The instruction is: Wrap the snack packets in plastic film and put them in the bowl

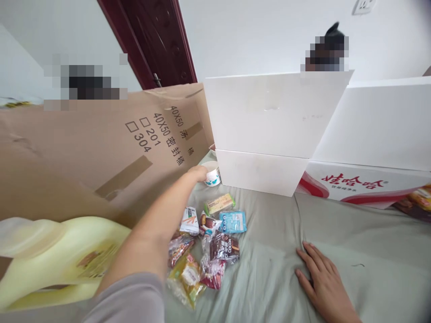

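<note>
At the gap between the cardboard and the white box, my left hand (198, 173) grips the rim of a white paper bowl (213, 174) with a teal pattern; some of its fingers are hidden inside. My right hand (321, 273) lies flat on the green-grey sheet (269, 251), fingers spread, holding nothing. Between the hands is a cluster of wrapped snacks: a green-edged packet (219, 204), a blue packet (233, 222), a dark cocoa packet (225, 246), a white packet (189, 220) and a yellow packet (190, 276).
A large printed cardboard sheet (111, 148) stands along the left. A pale yellow jug (67, 260) lies before it. White boxes (262, 130) and a red-and-white carton (357, 184) line the back. Two people's blurred heads show behind these, near a dark red door (155, 40).
</note>
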A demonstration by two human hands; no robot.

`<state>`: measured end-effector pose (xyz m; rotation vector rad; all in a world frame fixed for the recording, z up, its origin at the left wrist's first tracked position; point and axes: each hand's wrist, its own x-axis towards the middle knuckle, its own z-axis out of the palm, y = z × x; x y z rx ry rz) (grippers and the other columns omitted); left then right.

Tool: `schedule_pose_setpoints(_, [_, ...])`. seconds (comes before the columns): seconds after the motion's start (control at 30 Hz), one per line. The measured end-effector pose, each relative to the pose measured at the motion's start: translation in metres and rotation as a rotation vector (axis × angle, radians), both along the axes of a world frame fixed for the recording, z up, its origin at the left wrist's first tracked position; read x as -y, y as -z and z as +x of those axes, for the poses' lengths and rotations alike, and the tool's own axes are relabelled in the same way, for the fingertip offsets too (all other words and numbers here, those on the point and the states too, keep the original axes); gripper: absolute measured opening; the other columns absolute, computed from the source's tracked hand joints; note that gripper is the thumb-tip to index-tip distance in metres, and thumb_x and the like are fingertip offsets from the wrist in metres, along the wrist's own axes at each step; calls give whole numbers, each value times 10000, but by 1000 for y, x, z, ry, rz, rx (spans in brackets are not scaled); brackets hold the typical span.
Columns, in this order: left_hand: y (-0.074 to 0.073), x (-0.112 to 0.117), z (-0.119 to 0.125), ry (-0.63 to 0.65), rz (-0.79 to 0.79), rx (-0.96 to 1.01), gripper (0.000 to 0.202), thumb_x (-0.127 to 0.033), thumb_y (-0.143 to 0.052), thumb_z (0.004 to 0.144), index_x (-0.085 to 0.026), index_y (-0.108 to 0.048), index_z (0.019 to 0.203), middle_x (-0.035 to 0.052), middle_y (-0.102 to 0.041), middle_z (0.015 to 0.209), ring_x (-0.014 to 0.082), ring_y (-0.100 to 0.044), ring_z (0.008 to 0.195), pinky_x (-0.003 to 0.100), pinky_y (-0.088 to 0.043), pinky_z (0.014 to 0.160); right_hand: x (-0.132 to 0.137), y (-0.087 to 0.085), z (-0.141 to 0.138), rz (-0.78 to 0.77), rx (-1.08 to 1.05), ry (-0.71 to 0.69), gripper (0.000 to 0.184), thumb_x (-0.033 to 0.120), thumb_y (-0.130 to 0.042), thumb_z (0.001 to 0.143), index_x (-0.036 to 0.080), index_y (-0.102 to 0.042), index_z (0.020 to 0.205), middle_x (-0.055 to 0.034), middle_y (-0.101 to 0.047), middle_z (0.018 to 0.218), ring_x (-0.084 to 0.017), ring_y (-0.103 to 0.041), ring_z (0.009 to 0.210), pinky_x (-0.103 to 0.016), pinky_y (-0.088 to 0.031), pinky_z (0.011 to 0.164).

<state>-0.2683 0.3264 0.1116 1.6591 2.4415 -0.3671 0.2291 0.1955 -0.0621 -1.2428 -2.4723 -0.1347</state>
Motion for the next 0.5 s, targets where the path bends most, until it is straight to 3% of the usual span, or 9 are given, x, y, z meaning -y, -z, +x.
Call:
schedule_pose_setpoints(0.17, [-29, 55, 19, 148, -95, -39, 234, -358, -692, 764, -192, -733, 923, 66, -715, 918, 267, -652, 948, 306, -488, 828, 2, -11, -5, -92, 12, 22, 471, 469, -431, 921, 207, -592, 1278, -92, -501, 1428, -276, -434, 1322, -440, -399, 1022])
schedule_pose_setpoints(0.23, [-35, 76, 46, 261, -73, -13, 228, -384, -655, 778, -221, -740, 913, 56, -717, 959, 265, -652, 963, 298, -480, 827, 3, -14, -6, -117, 12, 33, 467, 458, -431, 920, 210, -591, 1282, -95, -499, 1430, -277, -429, 1325, -443, -392, 1030])
schedule_pose_setpoints(0.33, [-32, 98, 105, 458, -50, 143, 228, -379, -605, 814, -255, -747, 942, 44, -686, 1116, 243, -633, 1034, 285, -465, 898, 3, -14, -6, -117, 5, 37, 463, 451, -429, 923, 212, -587, 1286, -96, -500, 1429, -276, -432, 1322, -445, -387, 1032])
schedule_pose_setpoints(0.37, [-29, 100, 123, 514, -43, 236, 243, -355, -608, 814, -279, -738, 1005, 27, -657, 1200, 232, -617, 1081, 273, -456, 931, 3, -13, -5, -108, 1, 32, 463, 453, -429, 923, 210, -589, 1282, -95, -501, 1428, -275, -433, 1322, -443, -388, 1031])
schedule_pose_setpoints(0.43, [-24, 96, 148, 657, -93, 424, 530, -310, -704, 735, -330, -613, 1257, -6, -519, 1414, 218, -576, 1171, 248, -444, 966, 3, -11, -4, -85, -3, 22, 465, 464, -427, 924, 205, -593, 1272, -92, -503, 1426, -273, -433, 1321, -436, -393, 1025])
schedule_pose_setpoints(0.5, [-23, 77, 147, 634, -184, 496, 653, -274, -727, 712, -331, -538, 1334, -9, -494, 1445, 180, -617, 1101, 220, -472, 913, 3, -9, -3, -59, -5, 12, 473, 477, -423, 924, 204, -591, 1272, -91, -510, 1421, -272, -439, 1317, -431, -398, 1016])
